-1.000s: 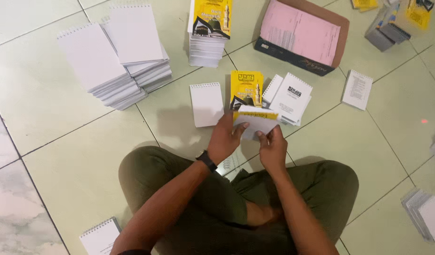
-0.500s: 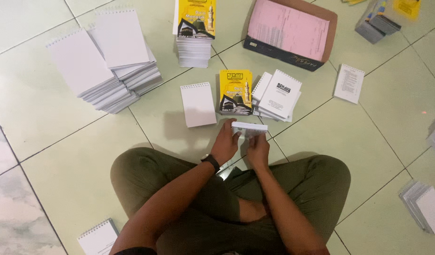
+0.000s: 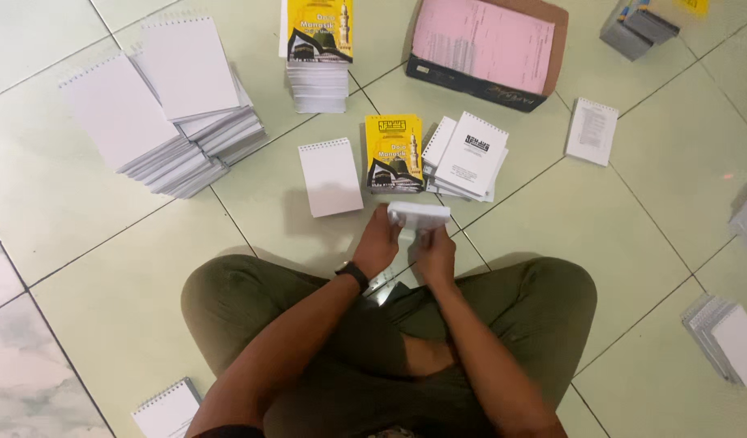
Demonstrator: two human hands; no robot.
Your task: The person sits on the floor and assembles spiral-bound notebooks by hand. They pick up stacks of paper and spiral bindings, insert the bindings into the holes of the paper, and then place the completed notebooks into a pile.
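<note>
Both hands grip one small white booklet, held on edge just above the floor in front of my crossed legs. My left hand, with a black wristband, holds its left end. My right hand holds it from below on the right. Just beyond it lie a yellow-covered booklet, a blank white spiral notepad to the left, and a small pile of white printed spiral booklets to the right.
Two tall stacks of white spiral pads stand at the far left. A stack topped by a yellow cover and a cardboard box with pink sheets lie at the back. More pads lie at the right and bottom left.
The booklet lay flat-faced in my hands a second ago; it has been turned onto its edge and drawn slightly nearer to me. The view has shifted a little.
</note>
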